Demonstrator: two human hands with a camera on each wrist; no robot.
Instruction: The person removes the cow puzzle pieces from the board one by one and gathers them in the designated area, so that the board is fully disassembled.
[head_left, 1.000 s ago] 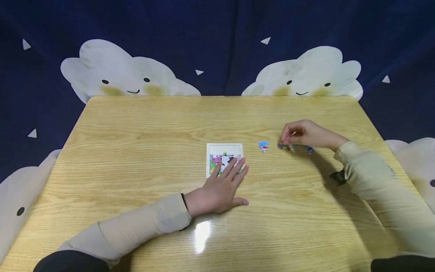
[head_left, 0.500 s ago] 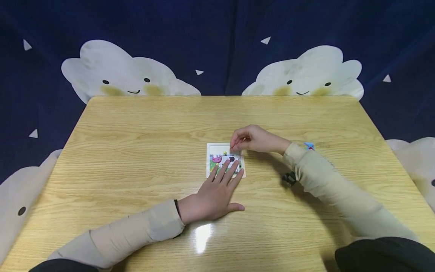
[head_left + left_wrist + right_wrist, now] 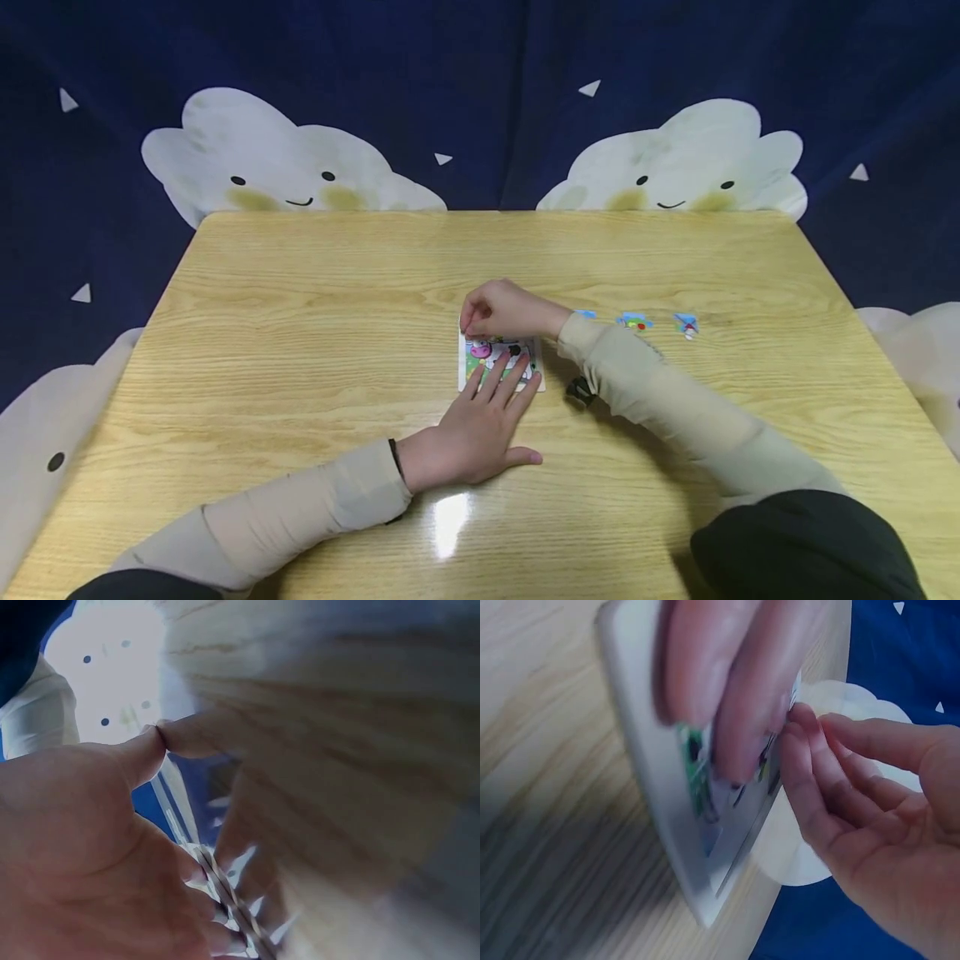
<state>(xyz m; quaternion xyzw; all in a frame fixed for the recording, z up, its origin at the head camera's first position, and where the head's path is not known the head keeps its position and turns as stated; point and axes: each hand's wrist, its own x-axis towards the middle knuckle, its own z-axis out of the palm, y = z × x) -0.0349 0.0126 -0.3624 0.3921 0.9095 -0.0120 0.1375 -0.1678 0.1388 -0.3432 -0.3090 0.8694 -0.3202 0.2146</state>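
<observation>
A small white-framed jigsaw puzzle with a cow picture lies mid-table; its upper strip is mostly covered by a hand. My left hand is spread flat, its fingertips resting over the puzzle's lower part. In the right wrist view, two left fingers press on the picture beside the frame's pale rim. The right hand is at the puzzle's upper left corner, thumb and fingertips pinching what appears to be a puzzle piece, almost wholly hidden by them. The left wrist view has the left palm low over the glossy tabletop.
Right of the puzzle, loose puzzle pieces lie in a row: one partly behind the right sleeve, a blue-and-green one and a blue one with red. Beyond the wooden table hangs a navy curtain with clouds.
The right hand has come left from the loose pieces, crossing over the puzzle's top to its upper left corner, still pinching. My left hand slid slightly down and left, staying spread on the puzzle.
</observation>
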